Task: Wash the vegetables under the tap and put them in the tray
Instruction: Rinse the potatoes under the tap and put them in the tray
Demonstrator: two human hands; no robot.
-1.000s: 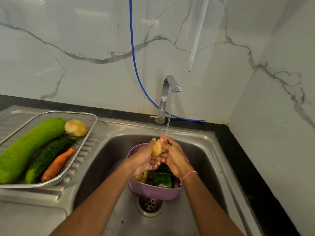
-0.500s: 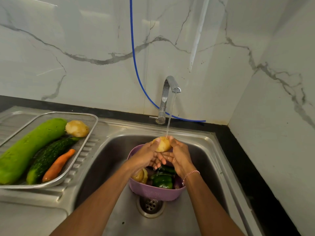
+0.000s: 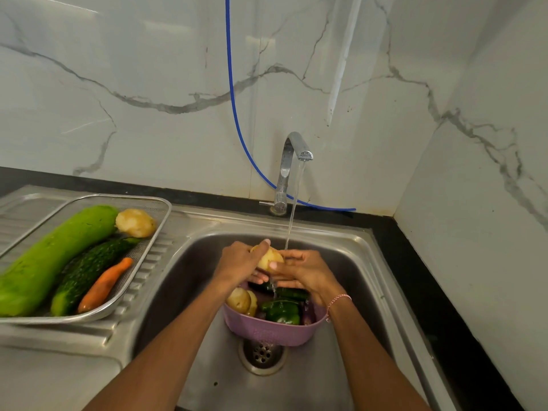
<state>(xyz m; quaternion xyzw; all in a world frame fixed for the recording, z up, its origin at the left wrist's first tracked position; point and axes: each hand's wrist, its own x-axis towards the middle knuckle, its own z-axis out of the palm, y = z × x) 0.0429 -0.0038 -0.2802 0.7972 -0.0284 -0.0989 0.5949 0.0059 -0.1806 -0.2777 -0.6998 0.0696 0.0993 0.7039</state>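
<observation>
Two hands held one potato between them above the sink. The left hand curled its fingers round the potato's left side, one fingertip showing over the top. The right hand pinched it from the right, thumb pressed on the near face, the other fingers bent and close together. The fingers covered most of the potato, so only a pale patch showed. Water from the tap fell just beyond the right fingers and dripped from under them into a purple basket directly below. There, two more potatoes lay beneath the left wrist and a green pepper beneath the right palm. Darker pieces under the fingers were too hidden to name. Well left of the fingers, the tray held a pale green gourd, its near end cut off by the frame, a bumpy dark green vegetable, a carrot and a washed potato.
</observation>
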